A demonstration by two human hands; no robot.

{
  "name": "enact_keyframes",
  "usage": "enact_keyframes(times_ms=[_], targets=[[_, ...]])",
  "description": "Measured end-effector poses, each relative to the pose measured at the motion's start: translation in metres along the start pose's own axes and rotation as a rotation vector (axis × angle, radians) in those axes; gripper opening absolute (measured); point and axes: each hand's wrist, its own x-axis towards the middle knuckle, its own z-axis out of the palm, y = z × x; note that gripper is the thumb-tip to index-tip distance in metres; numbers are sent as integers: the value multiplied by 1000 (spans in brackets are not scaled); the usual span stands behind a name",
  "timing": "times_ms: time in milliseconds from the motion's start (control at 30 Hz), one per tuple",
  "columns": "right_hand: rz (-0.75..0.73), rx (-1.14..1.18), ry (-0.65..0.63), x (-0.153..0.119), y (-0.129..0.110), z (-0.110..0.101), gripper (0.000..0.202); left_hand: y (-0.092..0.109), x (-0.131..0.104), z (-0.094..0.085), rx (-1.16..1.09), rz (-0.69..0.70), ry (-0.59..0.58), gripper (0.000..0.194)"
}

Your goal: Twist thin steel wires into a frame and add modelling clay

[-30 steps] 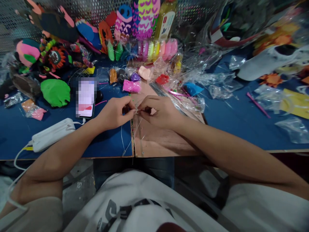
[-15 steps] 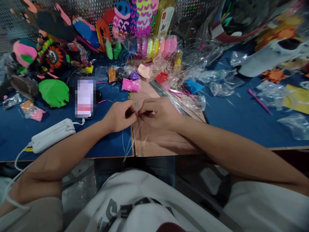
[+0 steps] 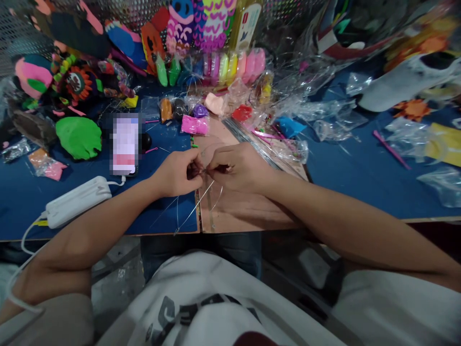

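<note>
My left hand and my right hand meet fingertip to fingertip over the left edge of a cardboard sheet. Both are closed in a pinch on thin, shiny wire. Loose strands of it hang below the fingers toward the table's front edge. The exact spot where the fingertips grip is partly hidden. Beyond my right hand, a bundle of straight grey wires lies slantwise on the cardboard.
A phone joins by cable to a white power bank at left. Green clay, a pink clay packet and a blue clay packet lie around. Clay figures stand behind; plastic wrappers and a purple stick are at right.
The hanging wire strands have swung left and spread apart below my fingers. Both hands stay pinched together in nearly the same place. The view has shifted slightly.
</note>
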Motion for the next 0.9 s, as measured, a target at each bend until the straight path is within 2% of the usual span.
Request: enact_keyframes(times_ms=[233, 533, 700, 800, 900], targets=[[96, 40, -27, -1, 4, -3, 14, -1, 0, -1, 75, 48, 53, 18], [36, -48, -35, -1, 4, -3, 15, 3, -2, -6, 307, 121, 43, 11], [35, -56, -55, 0, 3, -4, 14, 5, -6, -8, 485, 247, 58, 4], [-2, -31, -55, 0, 3, -4, 15, 9, -7, -8, 410, 226, 62, 8], [-54, -19, -56, 1, 3, -4, 16, 13, -3, -11, 93, 23, 34, 8]])
